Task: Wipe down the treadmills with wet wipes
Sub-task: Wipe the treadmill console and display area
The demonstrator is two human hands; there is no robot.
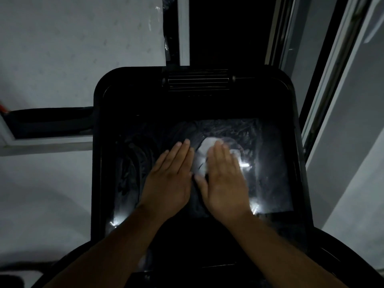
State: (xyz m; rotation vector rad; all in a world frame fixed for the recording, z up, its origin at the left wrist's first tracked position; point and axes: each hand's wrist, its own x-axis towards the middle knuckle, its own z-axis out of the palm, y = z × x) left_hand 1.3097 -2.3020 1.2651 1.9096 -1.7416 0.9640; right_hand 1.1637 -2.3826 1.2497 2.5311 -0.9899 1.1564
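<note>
**Item 1: R hand** [225,179], centre frame, just right of middle. Flat, palm down, fingers straight and together, pressing on the wipe. No curl, no pinch.

**Item 2: L hand** [168,179], centre frame, just left of R hand. Flat, fingers straight, resting on the glass. Holds nothing. The thumbs sit close together, nearly touching.

**Item 3: wet wipe** [204,148], white and bunched, pinned under R fingers. It shows past the R fingertips toward frame top and in the gap between the hands. Long axis approx. lower left to upper right, though motion blur makes its outline unsure. It belongs to R hand; L hand lies beside it and prob. does not touch it.

**Item 4: screen** [272,163], a glossy dark panel under both hands, long axis left-right across the frame. Streaks at its upper right are poss. damp film.

- Room to move: the widest open run is right of R hand, out to the right bezel.
- A second run lies left of L hand.
- The strip near frame bottom is blocked by the forearms.
- Judgement: a rightward or upward sweep suits R hand, and L hand would have to lift for a leftward pass.

**Item 5: console** [128,96], a black surround with rounded corners and a raised rim on all sides. The rim stops any sweep.

**Item 6: vent** [198,80], slatted, upper centre of the console, well apart from the hands and not yet reached.

**Item 7: belt** [226,28], a dark strip at top centre beyond the console.
</note>
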